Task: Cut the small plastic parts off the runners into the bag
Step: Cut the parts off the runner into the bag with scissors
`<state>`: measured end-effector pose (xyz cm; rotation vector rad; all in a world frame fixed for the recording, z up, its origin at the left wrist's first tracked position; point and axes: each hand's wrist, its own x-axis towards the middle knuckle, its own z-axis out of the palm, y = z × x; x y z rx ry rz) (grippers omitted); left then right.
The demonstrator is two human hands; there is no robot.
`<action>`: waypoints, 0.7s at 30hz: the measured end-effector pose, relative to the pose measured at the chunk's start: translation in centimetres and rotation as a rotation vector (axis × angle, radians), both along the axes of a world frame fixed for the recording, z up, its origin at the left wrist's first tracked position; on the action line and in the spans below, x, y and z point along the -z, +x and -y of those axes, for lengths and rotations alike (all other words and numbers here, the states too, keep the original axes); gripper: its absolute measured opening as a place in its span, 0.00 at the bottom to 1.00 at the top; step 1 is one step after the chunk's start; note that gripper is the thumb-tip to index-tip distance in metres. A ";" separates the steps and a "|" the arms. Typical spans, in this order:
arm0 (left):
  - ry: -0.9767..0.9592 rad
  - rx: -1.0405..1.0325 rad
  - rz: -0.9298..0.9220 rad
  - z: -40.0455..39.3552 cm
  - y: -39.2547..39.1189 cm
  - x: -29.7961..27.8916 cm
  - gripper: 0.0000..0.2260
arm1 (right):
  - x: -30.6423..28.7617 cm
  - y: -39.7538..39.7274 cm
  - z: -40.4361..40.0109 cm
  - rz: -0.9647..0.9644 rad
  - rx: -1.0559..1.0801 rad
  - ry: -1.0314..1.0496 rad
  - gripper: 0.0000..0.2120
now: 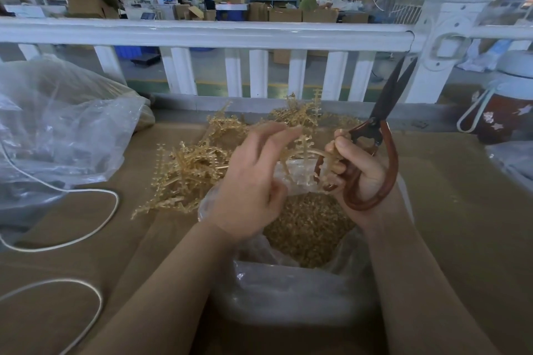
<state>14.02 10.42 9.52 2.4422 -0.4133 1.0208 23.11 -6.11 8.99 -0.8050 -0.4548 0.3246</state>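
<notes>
Clear plastic bag (288,288) sits nearest the camera, at the near edge of the brown table (461,210), mouth open upward. Inside it: a heap of small amber plastic parts (308,228), visible between the two forearms.

Left hand (253,181) hovers above the bag's far-left rim, back of hand toward the camera. Fingers extended and slightly spread, thumb tucked below; fingertips reach toward a runner (305,150) held just over the bag mouth. Motion blur at the fingertips; cannot tell whether they touch the runner. No grip is visible on anything.

Right hand (357,170) is above the bag's far-right rim. It grips the scissors (380,135) with fingers through the reddish-brown loop handles; thumb and forefinger also pinch the near end of the runner against the handle. Dark blades point up and away, slightly parted at the tips.

The runner spans the gap between the two hands, directly over the open bag.

Behind the hands, well beyond the bag: a loose pile of runners (196,170) on the table, amber, with small parts attached along the stems.

Left side of table: large crumpled clear plastic bag (63,124) and a white cord (95,228) looped in front of it. White railing (202,34) runs along the table's far edge.
</notes>
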 end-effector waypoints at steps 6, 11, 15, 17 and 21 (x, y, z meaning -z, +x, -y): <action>-0.819 0.092 -0.168 1.4 -0.3 -0.8 0.34 | 0.2 0.1 -0.1 0.063 0.075 -0.033 0.02; -1.158 0.275 -0.566 1.1 0.2 -1.2 0.38 | 0.0 -0.3 -0.3 0.117 0.079 -0.110 0.04; -1.002 0.385 -0.749 1.1 0.1 -0.8 0.15 | -0.1 -0.8 -0.4 0.164 0.062 -0.143 0.04; -1.061 0.416 -0.708 1.3 -0.1 -0.7 0.08 | -0.1 -1.0 -0.5 0.156 0.069 -0.188 0.07; -1.284 0.489 -0.542 1.1 0.0 -1.0 0.03 | -0.3 -1.4 -0.6 0.163 0.175 -0.305 0.11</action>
